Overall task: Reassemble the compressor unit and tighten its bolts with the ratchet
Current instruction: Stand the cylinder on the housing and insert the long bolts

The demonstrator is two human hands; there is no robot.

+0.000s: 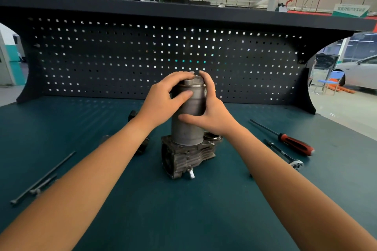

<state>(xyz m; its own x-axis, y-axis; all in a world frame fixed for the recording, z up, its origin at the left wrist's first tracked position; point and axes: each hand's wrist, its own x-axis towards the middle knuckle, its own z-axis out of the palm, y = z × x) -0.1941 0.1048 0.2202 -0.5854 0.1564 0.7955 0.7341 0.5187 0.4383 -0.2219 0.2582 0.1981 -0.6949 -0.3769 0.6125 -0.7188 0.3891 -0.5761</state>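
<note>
Gripping the upright grey cylinder from both sides, the left hand and right hand curl their fingers round its top. It stands on the finned compressor base on the counter. Right of that base lie the ratchet and a red-handled screwdriver; left, long bolts.

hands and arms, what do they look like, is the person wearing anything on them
The left hand and right hand are bare: no gloves, and no rings, watch or bands that show. The left forearm and right forearm are bare too, with no sleeves in view down to the picture's edge.
</note>
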